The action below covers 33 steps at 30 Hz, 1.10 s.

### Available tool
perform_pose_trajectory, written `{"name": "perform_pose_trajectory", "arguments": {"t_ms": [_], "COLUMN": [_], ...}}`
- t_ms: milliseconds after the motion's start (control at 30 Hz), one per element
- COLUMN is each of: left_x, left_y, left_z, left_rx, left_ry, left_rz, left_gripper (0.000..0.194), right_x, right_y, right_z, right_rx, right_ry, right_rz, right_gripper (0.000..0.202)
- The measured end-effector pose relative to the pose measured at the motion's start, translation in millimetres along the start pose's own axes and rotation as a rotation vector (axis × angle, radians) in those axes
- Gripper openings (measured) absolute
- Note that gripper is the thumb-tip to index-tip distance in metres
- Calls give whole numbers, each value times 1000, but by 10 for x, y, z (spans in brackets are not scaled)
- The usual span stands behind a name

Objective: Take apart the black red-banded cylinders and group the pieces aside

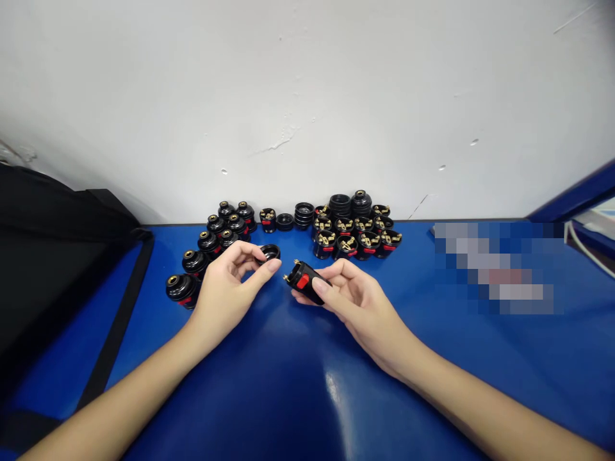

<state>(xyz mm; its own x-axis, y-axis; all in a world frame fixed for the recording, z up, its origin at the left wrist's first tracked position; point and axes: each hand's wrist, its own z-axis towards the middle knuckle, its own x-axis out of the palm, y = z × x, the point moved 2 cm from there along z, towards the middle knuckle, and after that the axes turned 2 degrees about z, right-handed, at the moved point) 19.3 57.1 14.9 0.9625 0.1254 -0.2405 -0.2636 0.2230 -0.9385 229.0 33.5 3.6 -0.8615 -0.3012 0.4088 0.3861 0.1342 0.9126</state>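
Note:
Between the thumb and fingers of my left hand (235, 272) is a small black round cap (270, 252), its hollow side partly showing. My right hand (350, 291) is closed around a black lamp socket body (307, 282) with a red switch on its side. Brass terminals stick out of the socket's end, which is tilted toward the left hand. A short gap separates the cap from the socket. Left of my left hand stand several capped lamp sockets (181, 289) with brass-threaded tops. Beyond my right hand stand several open socket bodies (346, 245), terminals upward.
Stacked black rings (304, 216), a stack of black caps (360, 203) and a lone socket (268, 219) stand along the white wall (307, 96). A black bag (52, 256) with a strap lies on the blue table (269, 384) at left. Something pixelated (504, 269) lies at right.

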Motion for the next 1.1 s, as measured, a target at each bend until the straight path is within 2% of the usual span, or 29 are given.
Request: {"name": "perform_pose_trajectory", "arguments": {"t_ms": [133, 200, 267, 333, 400, 467, 600, 700, 767, 900, 1100], "left_x": [-68, -109, -147, -175, -167, -120, 76, 262, 371, 515, 585], "left_y": [-121, -193, -251, -312, -350, -388, -477, -472, -443, -387, -383], "left_z": [70, 127, 210, 328, 488, 676, 1040, 1215, 1272, 1303, 1293], "left_rx": [78, 66, 22, 59, 46, 77, 351, 456, 489, 510, 501], "left_ry": [-41, -67, -63, -50, 26, 99, 169, 258, 303, 306, 345], "left_rz": [66, -12, -38, 51, 178, 299, 490, 543, 593, 683, 754], "left_gripper": [29, 42, 53, 47, 47, 49, 41, 37, 35, 28, 10], "right_x": [34, 37, 29, 13, -2, -14, -29, -34, -35, -40, -45], "right_y": [1, -18, -37, -45, -42, -37, -38, -51, -60, -60, -55], "right_z": [-20, -26, -28, -25, -18, -8, 13, 19, 16, 4, 2], "right_rx": [146, 184, 202, 187, 147, 104, 22, -15, -14, -33, -93], "right_ry": [96, 132, 149, 164, 187, 208, 223, 227, 237, 265, 222], "right_rz": [180, 211, 221, 194, 124, 42, -63, -113, -139, -168, -261], "right_gripper": [35, 41, 48, 50, 46, 41, 40, 40, 39, 39, 36]}}
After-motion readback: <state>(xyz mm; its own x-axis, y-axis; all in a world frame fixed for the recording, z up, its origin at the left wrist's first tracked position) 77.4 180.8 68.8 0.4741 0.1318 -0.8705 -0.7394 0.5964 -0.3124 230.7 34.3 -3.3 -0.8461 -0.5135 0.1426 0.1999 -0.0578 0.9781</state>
